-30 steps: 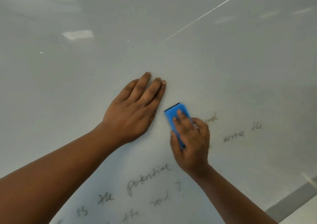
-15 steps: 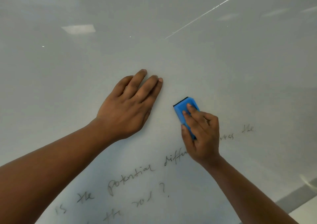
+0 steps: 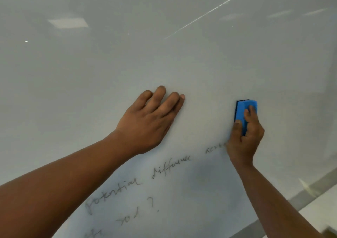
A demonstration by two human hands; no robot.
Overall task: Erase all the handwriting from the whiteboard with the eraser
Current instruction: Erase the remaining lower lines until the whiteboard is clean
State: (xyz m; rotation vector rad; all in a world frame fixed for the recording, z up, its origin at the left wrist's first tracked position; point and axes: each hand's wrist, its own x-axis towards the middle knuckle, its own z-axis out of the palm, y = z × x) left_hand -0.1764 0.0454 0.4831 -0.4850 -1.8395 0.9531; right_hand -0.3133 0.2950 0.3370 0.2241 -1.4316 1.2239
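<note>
Mid-wipe on the glossy white whiteboard (image 3: 200,69). Right hand (image 3: 244,137) clenched around the blue rectangular foam eraser (image 3: 243,110), pressed flat to the board just above the black handwriting (image 3: 171,166). Left hand (image 3: 151,121) released, palm spread flat on bare board, bracing. Upper area looks clean; two lines left below. Next, probably: drag eraser down-left through those words, firm pressure.

Right hand (image 3: 244,137) presses eraser (image 3: 245,110) on whiteboard (image 3: 164,55); handwriting (image 3: 171,166) below.
</note>
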